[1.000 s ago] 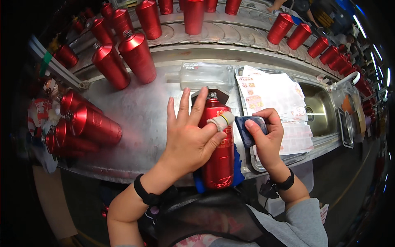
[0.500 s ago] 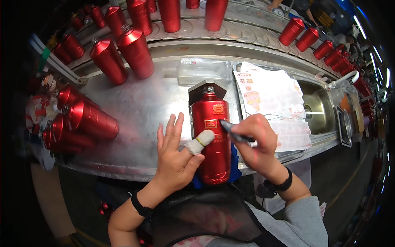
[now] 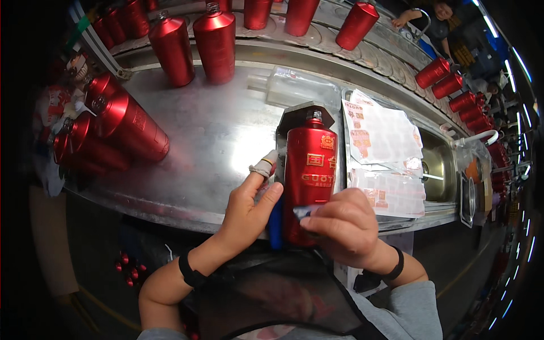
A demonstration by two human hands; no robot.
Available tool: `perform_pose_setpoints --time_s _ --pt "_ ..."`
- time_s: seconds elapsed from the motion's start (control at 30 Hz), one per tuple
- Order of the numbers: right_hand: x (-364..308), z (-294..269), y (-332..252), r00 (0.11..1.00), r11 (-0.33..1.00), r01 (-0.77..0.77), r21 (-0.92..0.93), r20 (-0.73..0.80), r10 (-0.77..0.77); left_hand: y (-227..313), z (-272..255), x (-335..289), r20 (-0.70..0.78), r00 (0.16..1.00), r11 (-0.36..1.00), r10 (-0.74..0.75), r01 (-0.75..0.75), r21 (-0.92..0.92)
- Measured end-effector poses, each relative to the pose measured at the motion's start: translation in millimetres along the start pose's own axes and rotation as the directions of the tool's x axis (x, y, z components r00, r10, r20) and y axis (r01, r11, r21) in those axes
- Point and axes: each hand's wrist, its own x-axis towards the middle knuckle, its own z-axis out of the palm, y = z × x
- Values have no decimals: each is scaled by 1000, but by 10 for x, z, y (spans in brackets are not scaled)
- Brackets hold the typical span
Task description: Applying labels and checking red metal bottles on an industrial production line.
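A red bottle (image 3: 309, 170) with gold lettering lies on a grey and blue jig (image 3: 276, 221) on the steel bench (image 3: 209, 141), neck pointing away from me. My left hand (image 3: 249, 207) rests against the bottle's left side, its bandaged index finger along the bottle. My right hand (image 3: 343, 226) is closed on a small dark tool (image 3: 302, 212), pressed against the bottle's lower part.
Sheets of labels (image 3: 382, 153) lie right of the bottle, beside a steel basin (image 3: 439, 170). A clear plastic box (image 3: 300, 88) sits behind. Several red bottles (image 3: 122, 127) lie at the left, and more stand on the conveyor (image 3: 215, 42) behind. Another person (image 3: 430, 14) works at the far right.
My left hand slid off the top of the bottle to its left side. My right hand moved the tool down the bottle toward its base. Conveyor bottles shifted along.
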Motion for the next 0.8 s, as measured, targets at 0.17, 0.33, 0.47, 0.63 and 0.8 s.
perform_pose_setpoints --time_s 0.17,0.33,0.47,0.63,0.8 --pt "288 122 38 998 955 -9 -298 49 25 67 -89 -18 -11 987 983 -160 158 -89" --pt "244 178 -28 995 992 77 -103 66 -70 2 -181 -45 -18 989 987 -144 143 -72" --pt "165 89 23 1000 989 5 -149 28 -1 111 -143 9 17 976 971 -215 216 -107" --pt "206 -49 101 978 976 -184 -119 -119 170 211 45 181 30 997 975 -72 77 -209" --pt "60 -25 -5 913 900 -366 236 -96 397 195 210 260 -26 998 983 -53 47 -175"
